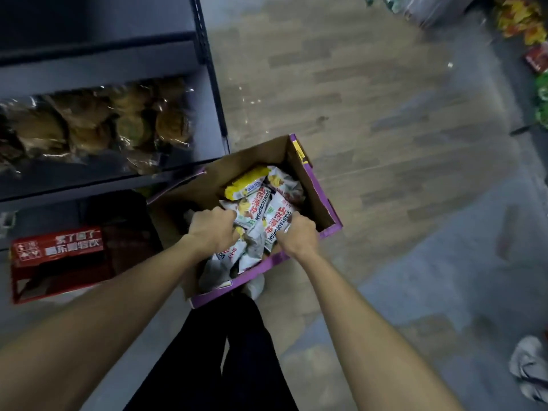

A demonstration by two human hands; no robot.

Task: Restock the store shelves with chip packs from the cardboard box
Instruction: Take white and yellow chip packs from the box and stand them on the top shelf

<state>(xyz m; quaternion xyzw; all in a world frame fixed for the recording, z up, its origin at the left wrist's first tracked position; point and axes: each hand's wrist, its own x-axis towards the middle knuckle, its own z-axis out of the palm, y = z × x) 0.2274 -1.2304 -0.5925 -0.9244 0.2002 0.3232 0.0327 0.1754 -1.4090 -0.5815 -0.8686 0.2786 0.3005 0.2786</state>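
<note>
Left hand (214, 229) and right hand (296, 236) both closed around white chip packs (257, 216), inside purple-edged cardboard box (311, 185), beside dark store shelf (213, 114)

Both bare arms extended forward and down; left hand (214, 229) and right hand (297, 236) fisted, knuckles up, close together

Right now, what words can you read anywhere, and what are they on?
"SHANYAOBOPIAN": on the white chip packs in the cardboard box.
White characters on the red carton: too blurred to read.
Blue label on the yellow pack: too small to read.
</note>
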